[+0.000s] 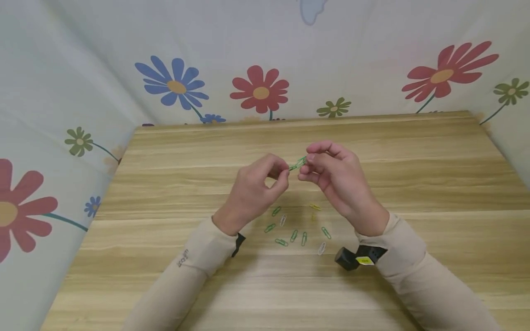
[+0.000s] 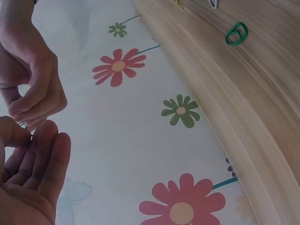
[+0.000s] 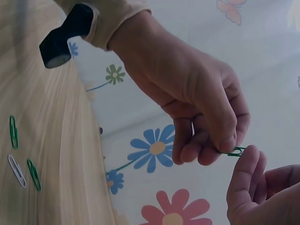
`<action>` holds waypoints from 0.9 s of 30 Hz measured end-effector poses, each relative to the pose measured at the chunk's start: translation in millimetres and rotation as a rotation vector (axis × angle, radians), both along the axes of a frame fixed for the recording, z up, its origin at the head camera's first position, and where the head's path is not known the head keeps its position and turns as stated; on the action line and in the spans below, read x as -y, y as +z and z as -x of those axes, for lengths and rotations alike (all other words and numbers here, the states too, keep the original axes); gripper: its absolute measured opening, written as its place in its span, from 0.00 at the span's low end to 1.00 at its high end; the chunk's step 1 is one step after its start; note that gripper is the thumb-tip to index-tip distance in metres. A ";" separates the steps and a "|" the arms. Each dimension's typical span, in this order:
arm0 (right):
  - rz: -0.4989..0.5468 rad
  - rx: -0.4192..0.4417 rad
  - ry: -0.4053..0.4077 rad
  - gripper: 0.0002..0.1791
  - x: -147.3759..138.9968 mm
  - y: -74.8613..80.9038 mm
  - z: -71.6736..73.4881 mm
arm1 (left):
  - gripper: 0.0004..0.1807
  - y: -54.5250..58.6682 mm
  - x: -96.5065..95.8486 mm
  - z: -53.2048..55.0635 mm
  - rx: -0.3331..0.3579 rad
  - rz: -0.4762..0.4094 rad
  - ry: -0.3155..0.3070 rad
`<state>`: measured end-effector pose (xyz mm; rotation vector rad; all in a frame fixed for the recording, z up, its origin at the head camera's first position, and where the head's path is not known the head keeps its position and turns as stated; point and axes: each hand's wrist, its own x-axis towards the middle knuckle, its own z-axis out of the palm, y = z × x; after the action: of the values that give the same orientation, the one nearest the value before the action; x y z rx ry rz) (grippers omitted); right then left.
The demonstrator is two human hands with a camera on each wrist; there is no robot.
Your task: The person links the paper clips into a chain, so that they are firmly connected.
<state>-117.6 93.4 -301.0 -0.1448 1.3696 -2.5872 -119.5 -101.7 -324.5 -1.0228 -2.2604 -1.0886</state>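
Green paper clips (image 1: 298, 163) stretch end to end between the two hands, above the wooden table. My left hand (image 1: 256, 191) pinches the left end between thumb and forefinger. The other end sits between the thumb and fingertips of my right hand (image 1: 337, 184). From the right wrist, a green clip loop (image 3: 236, 151) shows between the left thumb and the right fingertips. Fingers hide much of the clips in the left wrist view, where the right hand (image 2: 40, 84) faces the left hand (image 2: 35, 173).
Loose paper clips lie on the table (image 1: 165, 193) below the hands: several green ones (image 1: 294, 236), white ones (image 1: 322, 248) and yellow ones (image 1: 315, 207). A black wrist device (image 1: 347, 259) hangs by the right sleeve. A flower-printed curtain (image 1: 219, 55) stands behind the table.
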 end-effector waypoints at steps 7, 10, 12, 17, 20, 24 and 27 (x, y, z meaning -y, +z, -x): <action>-0.152 -0.140 -0.092 0.09 1.4 -2.0 0.0 | 0.04 -2.5 1.1 1.2 0.042 0.004 -0.011; -0.270 -0.251 -0.147 0.09 2.5 -3.0 -1.3 | 0.04 -4.2 0.5 1.1 0.110 -0.015 -0.016; -0.339 -0.321 -0.175 0.08 2.4 -2.9 -2.4 | 0.06 -5.4 -1.0 0.8 0.134 -0.016 -0.013; -0.440 -0.438 -0.202 0.05 1.5 -1.0 -5.0 | 0.09 -6.5 -8.3 -0.1 0.044 -0.020 -0.005; -0.469 -0.461 -0.212 0.05 1.0 0.2 -5.8 | 0.04 -7.3 -11.1 -0.4 -0.021 -0.038 0.006; -0.486 -0.465 -0.220 0.05 -0.1 0.2 -6.1 | 0.02 -8.1 -10.4 -0.5 -0.107 -0.008 0.026; -0.480 -0.460 -0.221 0.05 -1.2 0.4 -6.0 | 0.03 -7.0 -8.2 0.1 -0.188 0.051 0.045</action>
<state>-111.6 94.6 -300.6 -0.5634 2.2399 -2.3861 -119.5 -93.5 -331.5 -1.0435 -2.1583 -0.8821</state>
